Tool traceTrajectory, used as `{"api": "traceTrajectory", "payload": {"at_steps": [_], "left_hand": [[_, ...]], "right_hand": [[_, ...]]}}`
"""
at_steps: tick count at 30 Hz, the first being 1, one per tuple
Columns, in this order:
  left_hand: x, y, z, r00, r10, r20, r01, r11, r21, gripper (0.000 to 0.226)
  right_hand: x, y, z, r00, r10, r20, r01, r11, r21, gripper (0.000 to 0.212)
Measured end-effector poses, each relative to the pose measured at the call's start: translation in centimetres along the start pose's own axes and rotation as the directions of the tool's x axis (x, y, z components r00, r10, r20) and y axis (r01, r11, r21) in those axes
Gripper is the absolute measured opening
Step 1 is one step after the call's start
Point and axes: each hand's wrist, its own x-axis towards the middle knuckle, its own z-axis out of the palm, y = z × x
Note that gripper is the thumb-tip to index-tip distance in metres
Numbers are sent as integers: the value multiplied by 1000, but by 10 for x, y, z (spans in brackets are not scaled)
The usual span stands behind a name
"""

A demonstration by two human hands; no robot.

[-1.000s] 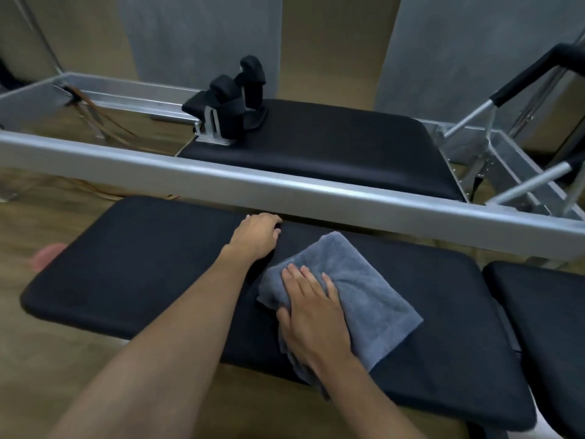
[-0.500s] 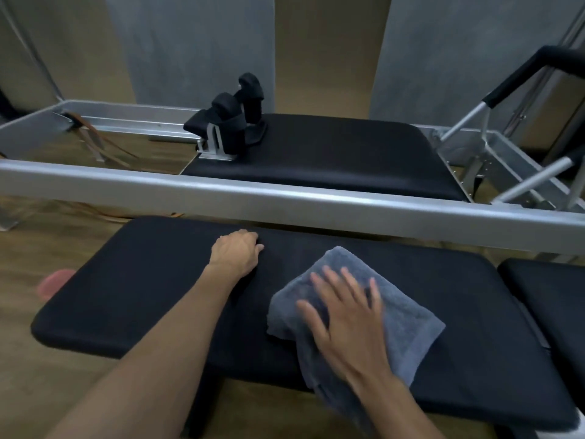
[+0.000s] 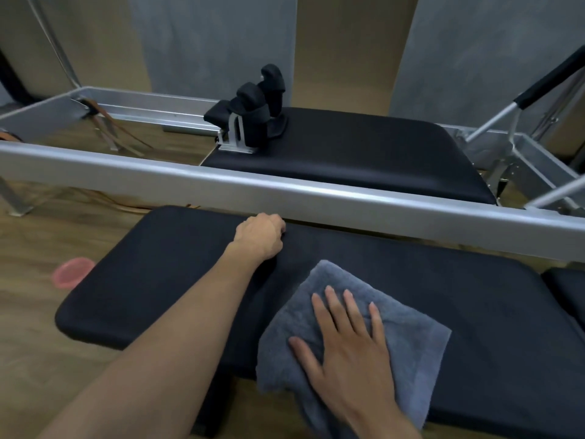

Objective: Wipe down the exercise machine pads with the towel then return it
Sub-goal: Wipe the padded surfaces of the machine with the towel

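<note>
Towel (image 3: 405,331): grey terry cloth, soft, nubby, matt. Near pad (image 3: 164,280): black upholstery, prob. vinyl or faux leather, smooth w/ fine grain, dull sheen. Far pad (image 3: 364,147): same black covering, slightly shinier. Rail (image 3: 190,180): brushed metal, silvery, satin gloss along the top edge. Shoulder rests (image 3: 253,99): black padded, matt, on a bare metal bracket. Floor (image 3: 28,274): wood-look planks, low sheen.

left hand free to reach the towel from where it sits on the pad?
Probably yes. The left hand rests curled on the near pad by the silver rail, and only bare pad lies between it and the grey towel. The right hand lies flat on the towel, covering its middle; the edges stay exposed.
</note>
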Motion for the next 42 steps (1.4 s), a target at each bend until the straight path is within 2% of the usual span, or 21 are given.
{"api": "traceTrajectory", "payload": {"at_steps": [3, 7, 13, 18, 23, 25, 27, 31, 36, 42], "left_hand": [[8, -17, -2, 997, 23, -78, -32, 993, -116, 32], [22, -37, 4, 992, 32, -122, -48, 990, -133, 33], [38, -69, 17, 990, 6, -140, -30, 985, -171, 31], [30, -92, 15, 989, 13, -145, -34, 990, -140, 34], [15, -98, 5, 994, 39, -102, -53, 990, -132, 34], [10, -100, 3, 995, 52, -91, -65, 988, -140, 35], [9, -105, 1, 995, 57, -77, -68, 986, -151, 36], [18, -121, -5, 997, 39, -74, -49, 988, -145, 35], [36, -163, -6, 995, -7, -104, -10, 987, -163, 32], [38, -209, -8, 988, -95, -119, 80, 989, -126, 31]], "right_hand": [[33, 0, 4, 1000, -24, 8, 24, 1000, -9, 67], [105, 6, 16, 997, -78, 11, 78, 997, 7, 59], [207, -3, 33, 999, -22, 46, 24, 999, -24, 61], [187, -15, 31, 999, -8, 35, 9, 999, -46, 71], [103, -57, 28, 991, -129, 18, 129, 992, -4, 81], [74, -74, 27, 986, -159, 54, 157, 987, 37, 85], [53, -89, 24, 979, -183, 86, 178, 983, 53, 86], [35, -114, 21, 971, -222, 84, 227, 973, -51, 78], [71, -118, 34, 976, -216, 3, 216, 976, -3, 69], [208, -120, 50, 989, -137, 57, 139, 990, -22, 75]]}}
